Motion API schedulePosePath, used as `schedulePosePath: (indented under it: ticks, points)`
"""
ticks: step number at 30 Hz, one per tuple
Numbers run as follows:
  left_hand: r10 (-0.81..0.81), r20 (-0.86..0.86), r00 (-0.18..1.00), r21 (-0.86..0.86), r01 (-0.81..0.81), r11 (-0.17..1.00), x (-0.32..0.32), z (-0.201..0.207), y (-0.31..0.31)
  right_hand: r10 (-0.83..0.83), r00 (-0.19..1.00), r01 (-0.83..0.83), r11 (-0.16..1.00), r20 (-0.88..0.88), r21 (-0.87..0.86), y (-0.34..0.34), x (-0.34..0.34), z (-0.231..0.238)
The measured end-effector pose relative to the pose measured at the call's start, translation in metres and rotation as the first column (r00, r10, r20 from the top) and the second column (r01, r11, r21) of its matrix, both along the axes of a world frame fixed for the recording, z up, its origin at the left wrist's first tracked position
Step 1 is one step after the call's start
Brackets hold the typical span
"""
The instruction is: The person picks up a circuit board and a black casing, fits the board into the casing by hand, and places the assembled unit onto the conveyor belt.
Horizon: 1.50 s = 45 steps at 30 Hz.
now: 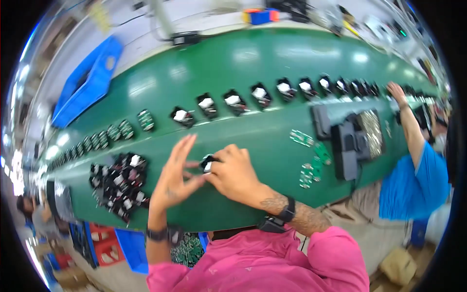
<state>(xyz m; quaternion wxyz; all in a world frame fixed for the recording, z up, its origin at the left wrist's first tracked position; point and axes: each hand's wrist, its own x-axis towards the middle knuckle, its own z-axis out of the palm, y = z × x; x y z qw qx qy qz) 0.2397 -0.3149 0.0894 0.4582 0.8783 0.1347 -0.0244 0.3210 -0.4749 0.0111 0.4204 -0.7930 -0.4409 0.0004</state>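
Pinched in the fingers of my right hand (pixel 236 171) is a small black part with a white piece on it (pixel 208 164), held just above the green table. My left hand (pixel 174 171) is beside it, fingers spread and slightly blurred, the thumb and a fingertip close to the part; whether they touch it I cannot tell. Left of my left hand lies a heap of similar black-and-white parts (pixel 121 185). Beyond both hands, several black units with white tops (pixel 234 102) stand in a long row across the table.
Several green circuit boards (pixel 126 129) continue the row leftward. Loose green boards (pixel 317 163) lie right, near black cases (pixel 344 151). A blue bin (pixel 87 80) sits far left. At far right, a co-worker's hand (pixel 396 92) reaches over the row. The green table (pixel 272 141) has a near edge by my body.
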Motion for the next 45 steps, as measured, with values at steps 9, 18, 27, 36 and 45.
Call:
schedulePosePath:
  ticks: [9, 18, 27, 36, 45]
  points:
    - [0.176, 0.235, 0.956, -0.085, -0.161, 0.983, -0.014, -0.071, -0.075, 0.058, 0.912, 0.072, 0.952, -0.405, 0.299, -0.04, -0.009, 0.013]
    - [0.23, 0.137, 0.963, -0.642, -0.09, 0.761, -0.014, -0.062, -0.115, -0.008, 0.81, 0.253, 0.907, -0.587, 0.336, -0.079, -0.024, 0.024]
    - [0.335, 0.191, 0.923, -0.67, -0.127, 0.732, -0.014, -0.055, -0.108, -0.563, 0.818, 0.576, 0.798, 0.123, -0.178, -0.157, -0.024, 0.037]
    - [0.374, 0.081, 0.924, -0.93, -0.065, 0.362, -0.017, -0.07, -0.113, -0.147, 0.956, 0.24, 0.887, 0.253, -0.394, -0.235, -0.072, 0.0]
    - [0.111, 0.063, 0.992, -0.878, 0.003, 0.478, -0.014, -0.062, -0.104, 0.063, 0.942, 0.003, 0.98, 0.329, -0.198, -0.263, -0.043, -0.006]
